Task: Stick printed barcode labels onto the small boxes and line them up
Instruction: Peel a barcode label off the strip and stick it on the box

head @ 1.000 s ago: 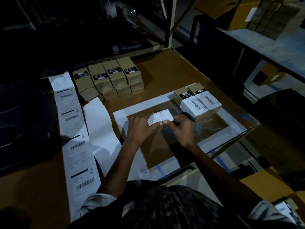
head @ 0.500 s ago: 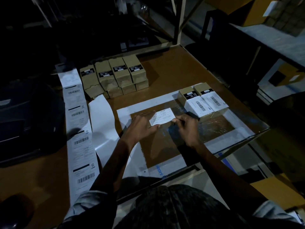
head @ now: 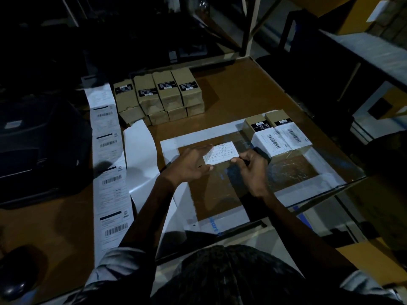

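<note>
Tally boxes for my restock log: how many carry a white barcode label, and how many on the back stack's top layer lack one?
Boxes with white barcode label: 2
Top-layer stack boxes without one: 4
Total: 6

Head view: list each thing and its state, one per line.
Left hand: fingers straight, supporting the label's left edge.
Right hand: pinching the label's right edge.
Label: held flat between both hands, not on a box.
Two right boxes: side by side, white barcode labels on.
Back boxes: stacked in a row, no white labels.
Label strip: unrolled along the table.
</note>
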Tool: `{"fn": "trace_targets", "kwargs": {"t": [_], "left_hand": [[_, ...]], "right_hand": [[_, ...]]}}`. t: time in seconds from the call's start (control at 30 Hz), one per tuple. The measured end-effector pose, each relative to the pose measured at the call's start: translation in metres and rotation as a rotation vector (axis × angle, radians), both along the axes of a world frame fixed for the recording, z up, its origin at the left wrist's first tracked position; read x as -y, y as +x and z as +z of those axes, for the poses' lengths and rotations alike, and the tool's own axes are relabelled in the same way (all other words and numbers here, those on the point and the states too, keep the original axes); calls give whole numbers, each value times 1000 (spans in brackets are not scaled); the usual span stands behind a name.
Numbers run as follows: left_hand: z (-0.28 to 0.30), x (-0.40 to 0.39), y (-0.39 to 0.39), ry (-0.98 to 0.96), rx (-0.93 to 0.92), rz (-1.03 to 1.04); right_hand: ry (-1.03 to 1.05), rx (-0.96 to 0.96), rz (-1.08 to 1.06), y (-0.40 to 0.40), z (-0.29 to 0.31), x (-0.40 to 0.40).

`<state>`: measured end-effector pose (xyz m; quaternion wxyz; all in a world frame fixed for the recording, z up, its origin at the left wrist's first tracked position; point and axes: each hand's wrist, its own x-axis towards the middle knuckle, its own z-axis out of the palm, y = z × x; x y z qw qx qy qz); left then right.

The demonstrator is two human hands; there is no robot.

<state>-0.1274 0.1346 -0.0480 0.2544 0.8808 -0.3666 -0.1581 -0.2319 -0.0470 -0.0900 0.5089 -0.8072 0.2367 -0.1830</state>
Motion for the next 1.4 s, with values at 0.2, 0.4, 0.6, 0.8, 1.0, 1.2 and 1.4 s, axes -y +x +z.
{"fn": "trace_targets", "kwargs": {"t": [0.2, 0.4, 0.6, 0.8, 1.0, 1.2, 1.4], "left_hand": [[-4, 0, 0, -45, 27, 53], [-4, -2, -6, -153, -41, 186], [-9, -6, -9, -99, -23, 297], [-20, -5, -10, -88, 155, 285], [-19, -4, -10, -82, 86, 298], [-17, -3, -9, -15, 102, 236], [-21, -6, -10, -42, 97, 259]], "right_hand": [[79, -73, -55, 6, 5, -22], [-42, 10, -24, 0, -6, 5], [-306, -2, -49, -15, 1, -13], [-779, -325, 276, -12, 12, -52], [-783, -438, -27, -11, 16, -17], [-819, -391, 265, -10, 14, -67], [-782, -475, 106, -8, 26, -30]]}}
